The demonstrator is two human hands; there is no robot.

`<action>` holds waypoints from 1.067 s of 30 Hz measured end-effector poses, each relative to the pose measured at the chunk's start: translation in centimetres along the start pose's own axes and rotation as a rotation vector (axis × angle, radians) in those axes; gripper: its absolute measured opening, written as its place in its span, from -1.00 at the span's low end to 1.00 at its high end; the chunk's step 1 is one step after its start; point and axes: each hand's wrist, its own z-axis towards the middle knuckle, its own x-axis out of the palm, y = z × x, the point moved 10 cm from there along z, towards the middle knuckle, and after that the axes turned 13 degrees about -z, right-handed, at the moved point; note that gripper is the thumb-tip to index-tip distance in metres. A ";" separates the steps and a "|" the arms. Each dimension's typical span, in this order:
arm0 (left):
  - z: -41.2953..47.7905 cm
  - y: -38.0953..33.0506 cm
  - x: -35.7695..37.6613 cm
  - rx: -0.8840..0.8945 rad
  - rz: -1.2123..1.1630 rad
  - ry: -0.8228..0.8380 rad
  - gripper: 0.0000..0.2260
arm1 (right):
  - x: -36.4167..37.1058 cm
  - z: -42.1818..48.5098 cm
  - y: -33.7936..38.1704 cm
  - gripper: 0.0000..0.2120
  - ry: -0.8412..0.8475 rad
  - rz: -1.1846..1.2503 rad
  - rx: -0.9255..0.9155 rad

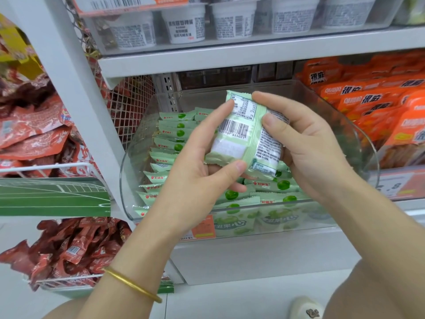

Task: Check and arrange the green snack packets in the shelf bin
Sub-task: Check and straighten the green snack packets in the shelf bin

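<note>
A pale green snack packet (246, 134) is held up above the clear plastic shelf bin (133, 157), its back with barcode and printed text turned to me. My left hand (202, 162) grips its left side, thumb under the lower edge and fingers along the side. My right hand (308, 143) holds its right side, thumb pressed on the back face. Inside the bin, several green packets (170, 146) stand in a row on the left, and others (271, 187) lie loose below my hands.
Orange snack packs (372, 104) fill the bin to the right. Red packets (34, 125) lie in wire baskets on the left, and more red packets (76, 247) below. White tubs (184, 26) stand on the shelf above. A white upright (76, 88) runs along the bin's left.
</note>
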 end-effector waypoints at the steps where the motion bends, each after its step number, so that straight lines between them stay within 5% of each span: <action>1: 0.0 0.0 0.0 0.001 0.000 -0.003 -0.37 | 0.0 0.0 0.0 -0.70 -0.001 -0.002 0.004; 11: 0.0 0.1 -0.4 -0.018 0.043 -0.050 -0.44 | -0.1 -0.1 -0.1 -0.70 -0.009 -0.030 0.018; 15: 0.1 0.1 -2.9 -0.001 0.000 -0.241 -0.55 | -0.6 0.1 -0.5 -0.75 -0.041 0.022 0.051; 21: -0.3 1.7 -6.0 -0.120 -0.272 -0.443 -0.69 | 0.4 0.1 -0.2 -0.41 0.125 0.181 0.037; 26: -0.5 2.9 -6.2 -0.249 -0.315 -0.472 -0.77 | 0.1 0.1 1.0 -0.63 0.015 -0.373 -0.134; 32: -1.1 -0.6 -8.6 -0.068 0.571 -0.538 -0.81 | 0.2 0.0 0.8 -0.87 -0.039 -0.446 -0.140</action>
